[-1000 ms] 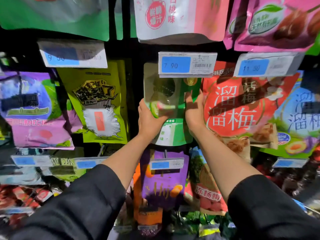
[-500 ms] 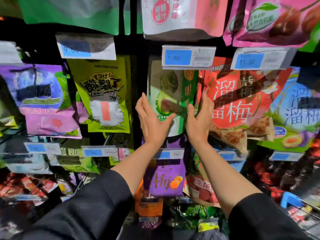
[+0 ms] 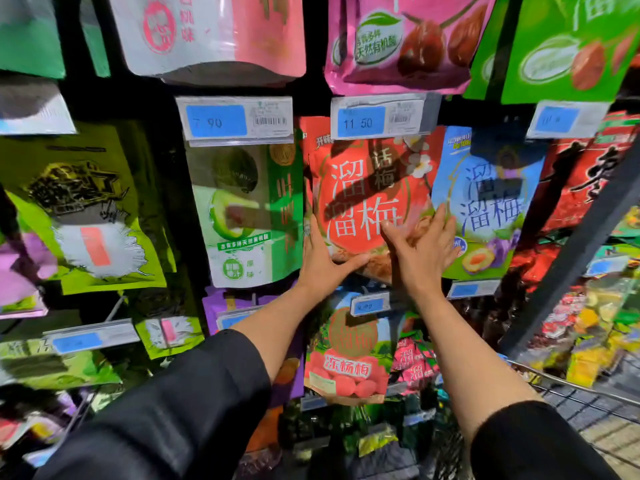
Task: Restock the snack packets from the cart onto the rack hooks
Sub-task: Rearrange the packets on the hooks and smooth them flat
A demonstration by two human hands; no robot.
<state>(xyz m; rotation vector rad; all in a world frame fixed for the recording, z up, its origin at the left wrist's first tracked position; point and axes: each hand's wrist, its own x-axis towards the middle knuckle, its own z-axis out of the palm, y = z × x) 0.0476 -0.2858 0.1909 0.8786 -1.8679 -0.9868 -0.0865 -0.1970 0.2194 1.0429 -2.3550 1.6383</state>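
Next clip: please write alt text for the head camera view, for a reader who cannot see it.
Both hands, left hand and right hand, press with straight fingers on the lower part of a red plastic snack packet with white characters, hanging on a dark rack under a blue 11.50 price tag. A green-and-white packet hangs to its left, a blue packet to its right.
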